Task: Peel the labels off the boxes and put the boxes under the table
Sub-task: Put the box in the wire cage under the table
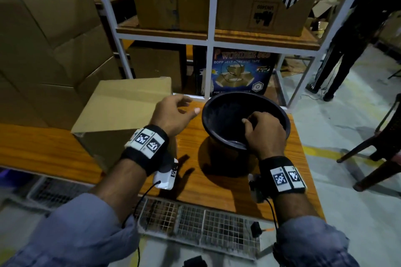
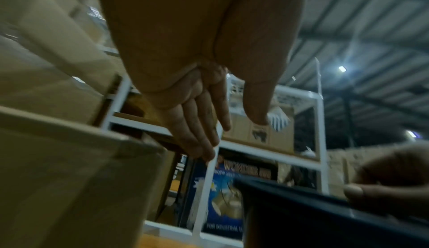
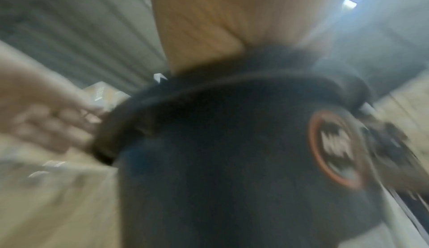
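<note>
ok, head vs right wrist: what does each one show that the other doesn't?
Head only: the wooden table, the cardboard box on it, the open left hand above the box, the white rack, and the right hand gripping the rim of the black bucket.

Right wrist only: a round orange-ringed sticker on the bucket's outer wall, badly blurred.

Both: the bucket and a hand at its rim.

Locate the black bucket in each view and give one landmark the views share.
Head: black bucket right of centre on the table, right hand gripping its near rim.
Left wrist: bottom right.
Right wrist: fills the centre.
Shared landmark: that gripped rim.
</note>
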The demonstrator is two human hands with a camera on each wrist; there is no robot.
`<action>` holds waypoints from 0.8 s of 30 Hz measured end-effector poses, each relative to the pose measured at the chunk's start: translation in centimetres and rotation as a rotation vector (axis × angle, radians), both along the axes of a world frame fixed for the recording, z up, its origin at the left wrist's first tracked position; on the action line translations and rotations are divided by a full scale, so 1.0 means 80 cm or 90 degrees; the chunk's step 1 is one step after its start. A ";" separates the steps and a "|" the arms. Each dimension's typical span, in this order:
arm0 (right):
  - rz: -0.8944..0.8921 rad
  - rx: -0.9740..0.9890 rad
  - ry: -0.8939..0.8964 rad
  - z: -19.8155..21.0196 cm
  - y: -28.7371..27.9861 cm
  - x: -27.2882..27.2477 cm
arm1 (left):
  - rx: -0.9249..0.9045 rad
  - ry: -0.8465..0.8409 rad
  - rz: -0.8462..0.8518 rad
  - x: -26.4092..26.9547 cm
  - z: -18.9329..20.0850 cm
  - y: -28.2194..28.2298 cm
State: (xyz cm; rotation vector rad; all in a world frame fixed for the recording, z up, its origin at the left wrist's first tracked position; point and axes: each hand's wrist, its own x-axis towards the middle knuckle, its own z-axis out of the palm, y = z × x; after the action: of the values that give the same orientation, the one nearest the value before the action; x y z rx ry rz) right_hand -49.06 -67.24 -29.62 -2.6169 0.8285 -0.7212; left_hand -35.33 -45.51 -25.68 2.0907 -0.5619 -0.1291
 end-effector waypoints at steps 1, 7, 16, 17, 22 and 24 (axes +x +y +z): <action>0.014 -0.031 -0.011 0.001 0.008 0.002 | -0.020 -0.005 0.019 -0.001 0.007 0.015; 0.114 -0.088 -0.004 0.013 0.079 0.024 | -0.143 -0.045 0.150 0.006 0.021 0.114; 0.174 0.045 -0.033 0.006 0.235 0.073 | 0.171 0.025 0.264 0.071 -0.029 0.275; 0.163 0.071 -0.020 0.004 0.250 0.080 | 0.184 0.057 0.235 0.076 -0.039 0.288; 0.133 0.047 0.086 -0.013 0.311 0.113 | 0.094 0.124 0.099 0.086 -0.058 0.337; 0.099 0.004 0.117 -0.018 0.325 0.115 | 0.046 0.160 0.065 0.095 -0.065 0.346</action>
State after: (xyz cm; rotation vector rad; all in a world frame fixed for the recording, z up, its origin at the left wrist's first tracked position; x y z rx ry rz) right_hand -39.87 -41.21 -31.05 -2.7351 0.6632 -0.4406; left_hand -27.73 -17.83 -30.85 2.1269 -0.3019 -0.3519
